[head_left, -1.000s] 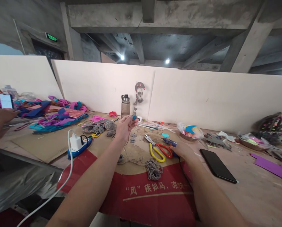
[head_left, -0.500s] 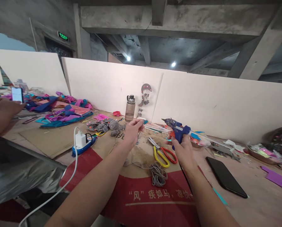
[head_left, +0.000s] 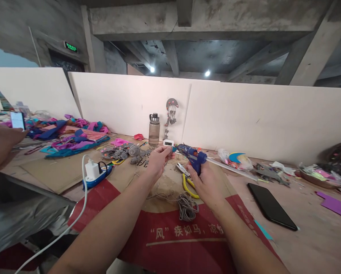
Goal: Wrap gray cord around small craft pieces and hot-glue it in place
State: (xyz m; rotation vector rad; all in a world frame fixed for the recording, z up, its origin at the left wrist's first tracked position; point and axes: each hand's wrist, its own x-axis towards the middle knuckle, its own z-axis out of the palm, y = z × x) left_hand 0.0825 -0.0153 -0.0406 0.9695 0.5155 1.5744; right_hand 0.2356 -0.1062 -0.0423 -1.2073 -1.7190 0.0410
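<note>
My left hand [head_left: 158, 163] pinches a small teal piece [head_left: 174, 149], mostly covered by the fingers. In my right hand [head_left: 206, 182] is a blue hot glue gun [head_left: 197, 156], its dark, crusted nozzle pointing left, right beside the teal piece. A long whitish glue stick [head_left: 230, 169] sticks out of the gun's rear. Below the hands lie yellow-handled scissors [head_left: 188, 186], partly hidden by my right hand, and a bundle of grey cord [head_left: 188, 207]. Behind the fingers is a small white digital display [head_left: 168, 143].
A water bottle [head_left: 154, 130] stands near the white partition [head_left: 116, 102]. At left are a blue power strip [head_left: 97, 182] with a white charger, felt scraps [head_left: 73, 139], and another person's hand [head_left: 7, 135] with a phone. A black phone [head_left: 271, 206] lies at right.
My right hand has brought the glue gun leftward, its nozzle now up against the teal piece. The red scissor handle is now covered. My left hand keeps its pinch.
</note>
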